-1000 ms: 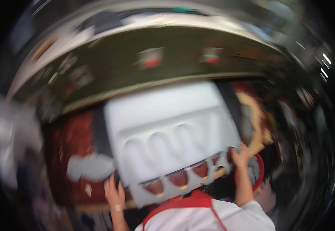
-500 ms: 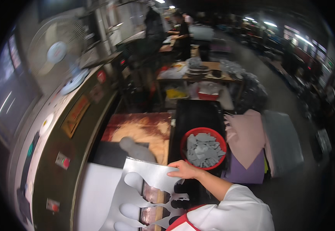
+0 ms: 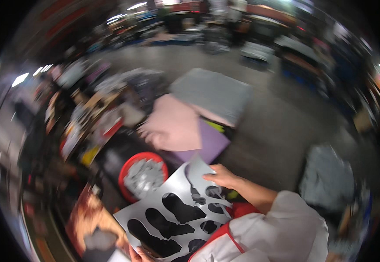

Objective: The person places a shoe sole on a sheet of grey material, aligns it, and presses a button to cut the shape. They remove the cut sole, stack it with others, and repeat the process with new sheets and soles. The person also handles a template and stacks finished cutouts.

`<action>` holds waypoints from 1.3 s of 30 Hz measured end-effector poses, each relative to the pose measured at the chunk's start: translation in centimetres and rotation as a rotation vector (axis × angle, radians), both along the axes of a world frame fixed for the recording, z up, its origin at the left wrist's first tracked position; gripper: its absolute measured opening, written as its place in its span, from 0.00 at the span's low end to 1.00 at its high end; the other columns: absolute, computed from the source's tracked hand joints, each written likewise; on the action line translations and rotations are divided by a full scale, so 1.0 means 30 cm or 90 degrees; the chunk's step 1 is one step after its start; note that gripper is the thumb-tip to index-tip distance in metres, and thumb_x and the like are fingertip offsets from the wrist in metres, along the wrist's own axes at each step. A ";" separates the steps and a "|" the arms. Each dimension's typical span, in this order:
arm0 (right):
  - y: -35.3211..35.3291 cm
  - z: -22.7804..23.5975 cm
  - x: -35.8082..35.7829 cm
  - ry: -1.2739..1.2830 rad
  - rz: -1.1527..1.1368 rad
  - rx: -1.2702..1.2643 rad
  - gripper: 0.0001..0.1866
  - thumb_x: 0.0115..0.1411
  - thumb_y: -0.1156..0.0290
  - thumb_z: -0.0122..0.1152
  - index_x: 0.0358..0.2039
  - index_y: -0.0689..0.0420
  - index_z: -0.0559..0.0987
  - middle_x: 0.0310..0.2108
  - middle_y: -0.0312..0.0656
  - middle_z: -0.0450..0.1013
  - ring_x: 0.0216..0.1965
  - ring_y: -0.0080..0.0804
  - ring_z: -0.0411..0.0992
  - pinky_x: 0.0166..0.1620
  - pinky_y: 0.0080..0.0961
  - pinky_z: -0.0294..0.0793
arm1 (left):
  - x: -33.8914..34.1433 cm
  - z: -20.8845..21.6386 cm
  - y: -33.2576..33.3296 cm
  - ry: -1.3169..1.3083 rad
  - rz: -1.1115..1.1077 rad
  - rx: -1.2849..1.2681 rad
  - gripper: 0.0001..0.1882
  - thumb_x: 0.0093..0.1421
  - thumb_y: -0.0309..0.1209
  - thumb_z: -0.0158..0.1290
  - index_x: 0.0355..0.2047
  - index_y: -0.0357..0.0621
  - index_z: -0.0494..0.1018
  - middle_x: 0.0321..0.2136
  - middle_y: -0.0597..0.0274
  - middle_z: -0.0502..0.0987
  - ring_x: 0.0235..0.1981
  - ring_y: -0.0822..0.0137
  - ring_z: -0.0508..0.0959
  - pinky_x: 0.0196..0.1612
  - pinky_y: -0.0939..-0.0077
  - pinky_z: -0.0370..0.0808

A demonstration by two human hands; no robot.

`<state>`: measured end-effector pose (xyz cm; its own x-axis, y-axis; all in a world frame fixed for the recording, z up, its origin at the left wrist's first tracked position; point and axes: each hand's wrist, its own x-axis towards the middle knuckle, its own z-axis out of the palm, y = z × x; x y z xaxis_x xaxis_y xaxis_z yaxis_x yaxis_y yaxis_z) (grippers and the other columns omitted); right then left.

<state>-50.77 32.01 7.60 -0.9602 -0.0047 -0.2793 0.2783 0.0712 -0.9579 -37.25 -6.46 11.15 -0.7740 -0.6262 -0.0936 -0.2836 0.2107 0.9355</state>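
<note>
A silvery-white sheet (image 3: 174,182) full of sole-shaped cut-out holes spans the space in front of me, tilted and slightly curled at its far corner. My right hand (image 3: 222,176) pinches that far right corner between thumb and fingers. At the sheet's near left edge is my left hand (image 3: 139,254), partly cut off by the lower rim, its fingers closed on the edge. Just beyond the sheet stands a red basin (image 3: 122,178) holding many grey scraps (image 3: 144,177).
Pink sheets (image 3: 177,124) lie over a purple sheet (image 3: 214,140) past the basin, with a grey stack (image 3: 211,94) behind. A grey wrapped bundle (image 3: 327,177) sits at the right. A worn red-and-tan board (image 3: 83,214) lies at the lower left.
My view has swung to the right, away from the fan and the green machine. The holed sheet has come along, off the machine side, still in my right hand. My left hand has come into view.
</note>
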 end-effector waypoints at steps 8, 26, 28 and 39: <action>0.601 -0.106 0.404 0.074 -0.440 0.157 0.18 0.59 0.63 0.59 0.41 0.66 0.75 0.22 0.41 0.71 0.23 0.22 0.64 0.28 0.27 0.68 | -0.296 0.080 0.611 0.140 -0.509 -0.170 0.23 0.66 0.42 0.48 0.51 0.33 0.72 0.23 0.64 0.73 0.20 0.75 0.66 0.21 0.79 0.62; 1.683 -0.281 2.248 -0.125 -1.577 0.635 0.27 0.58 0.57 0.62 0.47 0.67 0.70 0.29 0.50 0.76 0.29 0.30 0.71 0.34 0.30 0.71 | 0.095 0.022 3.506 0.806 -1.262 -0.271 0.27 0.61 0.42 0.51 0.58 0.45 0.64 0.39 0.46 0.78 0.40 0.47 0.78 0.45 0.57 0.73; 1.644 -0.470 2.281 -0.080 -1.607 0.693 0.27 0.58 0.58 0.61 0.46 0.70 0.70 0.29 0.52 0.76 0.30 0.32 0.72 0.35 0.31 0.71 | 0.086 -0.256 3.440 0.624 -1.517 -0.179 0.23 0.62 0.40 0.49 0.55 0.45 0.66 0.40 0.49 0.78 0.41 0.46 0.77 0.46 0.57 0.72; 1.090 -1.267 1.085 -0.404 -0.843 -0.275 0.22 0.55 0.66 0.64 0.48 0.62 0.72 0.26 0.43 0.75 0.23 0.27 0.74 0.25 0.22 0.73 | -1.414 -1.242 1.595 -0.821 -1.117 -0.851 0.13 0.62 0.33 0.45 0.43 0.42 0.73 0.45 0.55 0.73 0.48 0.62 0.72 0.52 0.66 0.68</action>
